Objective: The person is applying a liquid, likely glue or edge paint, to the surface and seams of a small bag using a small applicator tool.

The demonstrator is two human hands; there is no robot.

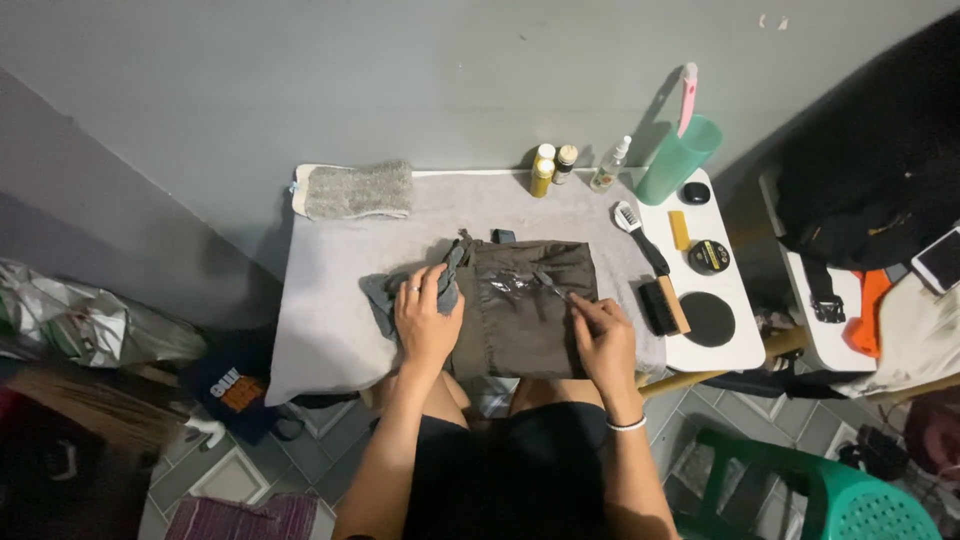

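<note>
An olive-brown bag (525,310) lies flat at the middle of the worktop (330,300), on its grey cover. The left hand (425,320) rests spread on a grey cloth (385,295) at the bag's left edge. The right hand (600,335) has its grip pinched on a thin tool (550,287) touching the bag's shiny panel. Brushes (655,285) lie just right.

bottles (543,170) 3 | brushes (640,237) 2 (black-bristled) | round tins (709,257) 2 | cup (678,159) 1

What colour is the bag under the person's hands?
The bag is dark olive-brown, with a shiny wet-looking patch; the head view shows it.
</note>
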